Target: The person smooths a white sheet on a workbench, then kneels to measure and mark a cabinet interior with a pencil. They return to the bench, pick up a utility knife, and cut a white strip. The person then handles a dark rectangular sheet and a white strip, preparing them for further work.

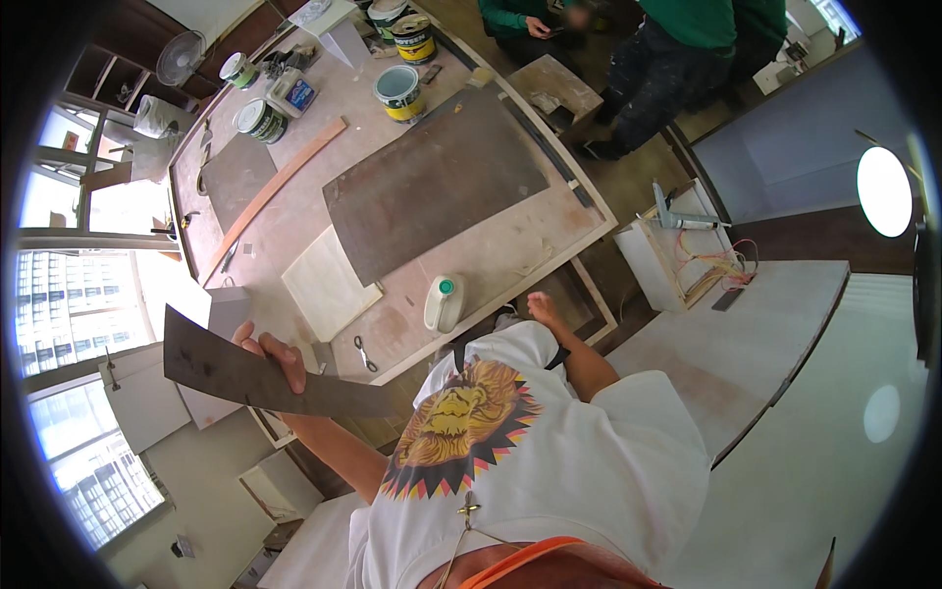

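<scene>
My left hand (283, 361) grips a long, dark brown strip of sheet material (231, 371), holding it off to the left of my body. The fingers wrap over the strip's upper edge, and its right end reaches toward my shirt. My right hand (545, 308) hangs beside the table's near edge with loosely bent fingers and nothing visible in it. Between the hands, a white jug with a green cap (445, 302) stands on the worktable (402, 339). Scissors (365, 353) lie near the table's front edge. A large dark brown sheet (432, 177) lies flat beyond them.
A pale sheet (332, 285) and a long reddish-brown strip (275, 196) lie on the table. Paint cans (397, 93) and a white bottle (291, 92) stand toward the back. People in green tops (687, 25) are beyond the table. A white box with cables (677, 245) stands right.
</scene>
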`<move>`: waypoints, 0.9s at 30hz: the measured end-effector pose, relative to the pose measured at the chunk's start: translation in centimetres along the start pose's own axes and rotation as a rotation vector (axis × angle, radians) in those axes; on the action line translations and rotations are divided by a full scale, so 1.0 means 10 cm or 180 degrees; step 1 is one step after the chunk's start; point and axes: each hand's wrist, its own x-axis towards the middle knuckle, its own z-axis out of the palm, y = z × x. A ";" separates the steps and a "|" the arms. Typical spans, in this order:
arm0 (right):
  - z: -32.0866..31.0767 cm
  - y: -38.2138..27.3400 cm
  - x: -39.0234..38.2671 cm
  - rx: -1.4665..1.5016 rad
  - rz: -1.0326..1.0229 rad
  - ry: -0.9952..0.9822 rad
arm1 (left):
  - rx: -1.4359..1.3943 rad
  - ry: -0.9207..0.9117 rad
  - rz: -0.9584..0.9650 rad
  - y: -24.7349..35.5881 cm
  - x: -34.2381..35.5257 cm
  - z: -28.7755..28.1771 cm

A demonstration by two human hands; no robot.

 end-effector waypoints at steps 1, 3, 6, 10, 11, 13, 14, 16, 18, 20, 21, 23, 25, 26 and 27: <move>0.07 0.05 -0.04 0.0038 -0.0004 -0.0047 | 0.0030 0.0029 0.0015 0.04 -0.04 0.01; 0.11 0.09 -0.12 0.0129 0.0021 -0.0084 | 0.0050 0.0043 0.0015 0.08 -0.05 0.02; 0.07 0.05 -0.13 -0.0076 0.0089 0.0044 | 0.0050 0.0050 0.0029 0.09 -0.03 0.03; -0.07 -0.03 -0.09 0.0258 0.0085 0.0196 | 0.0130 0.0208 0.0024 0.08 0.03 0.12; -0.09 -0.03 -0.03 0.0223 -0.0021 0.0237 | 0.0128 0.0189 0.0025 0.08 0.06 0.18; -0.10 -0.03 0.05 0.0239 -0.0062 0.0304 | 0.0054 0.0227 0.0031 0.06 0.10 0.23; -0.10 -0.07 0.07 0.0290 0.0001 0.0325 | -0.0014 0.0285 0.0037 0.03 0.12 0.22; -0.07 -0.16 0.07 0.0305 0.0091 0.0289 | -0.0077 0.0257 0.0072 0.02 0.14 0.20; -0.05 -0.21 0.07 0.0216 0.0151 0.0189 | -0.0083 0.0088 0.0123 0.03 0.17 0.19; 0.01 -0.25 0.02 0.0125 0.0268 -0.0028 | -0.0050 0.0144 0.0150 0.07 0.14 0.17; 0.03 -0.25 -0.02 0.0074 0.0327 -0.0141 | -0.0032 0.0178 0.0163 0.09 0.12 0.16; 0.16 -0.12 0.05 0.0050 0.0252 -0.0171 | -0.0038 0.0167 0.0183 0.15 0.11 0.09; 0.26 0.00 0.05 0.0003 0.0243 -0.0235 | -0.0001 0.0260 0.0162 0.15 0.08 0.01; 0.31 -0.06 -0.01 -0.0058 0.0255 -0.0298 | 0.0039 0.0385 0.0150 0.16 0.02 -0.04; 0.34 -0.14 -0.08 -0.0113 0.0264 -0.0352 | 0.0075 0.0501 0.0141 0.18 -0.02 -0.09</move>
